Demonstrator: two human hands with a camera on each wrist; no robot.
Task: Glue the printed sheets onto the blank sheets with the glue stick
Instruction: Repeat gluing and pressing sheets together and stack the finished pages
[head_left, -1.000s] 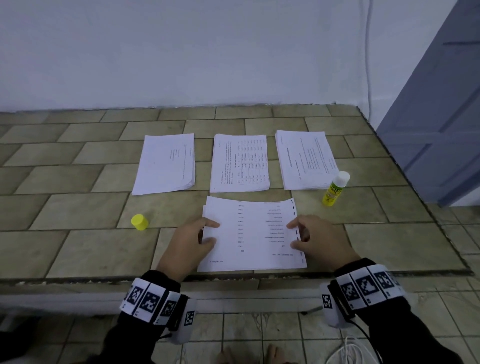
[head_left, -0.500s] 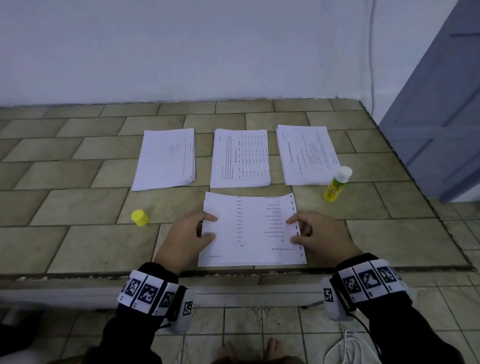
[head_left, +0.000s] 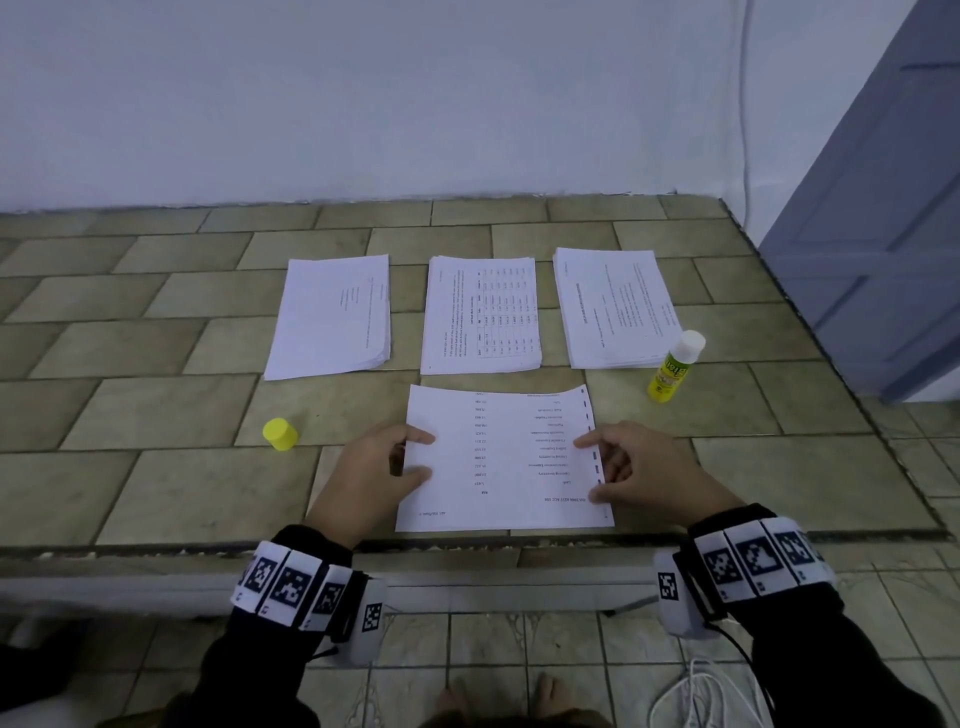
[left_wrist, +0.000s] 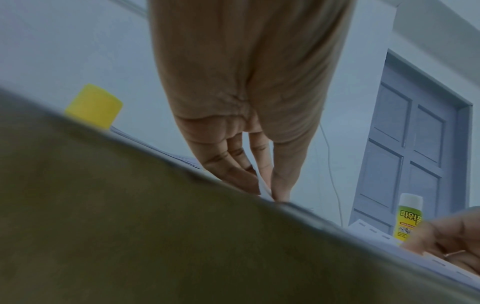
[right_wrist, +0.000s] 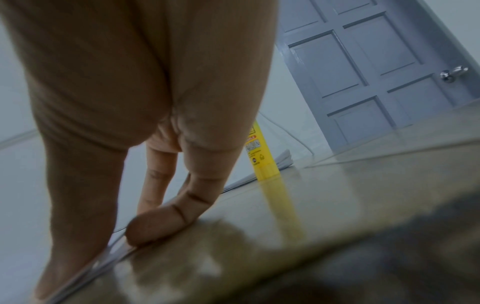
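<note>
A printed sheet (head_left: 498, 462) lies near the table's front edge, its text upside down to me. My left hand (head_left: 415, 456) pinches its left edge, thumb and forefinger on top and the other fingers tucked under; the left wrist view shows the paper between thumb and fingers (left_wrist: 267, 185). My right hand (head_left: 589, 470) presses thumb and forefinger on the right edge, other fingers curled beside it. Under the thumb, layered paper edges (right_wrist: 103, 259) show. The uncapped glue stick (head_left: 672, 371) (left_wrist: 407, 220) (right_wrist: 262, 156) stands right of the sheet. Its yellow cap (head_left: 280, 434) (left_wrist: 93, 107) sits to the left.
Three paper stacks lie in a row behind the sheet: left (head_left: 332, 317), middle (head_left: 480, 314) and right (head_left: 615, 306). The tiled table (head_left: 156, 493) ends just below the sheet. A grey-blue door (head_left: 883, 208) stands at the right, and a white cable (head_left: 696, 691) lies on the floor.
</note>
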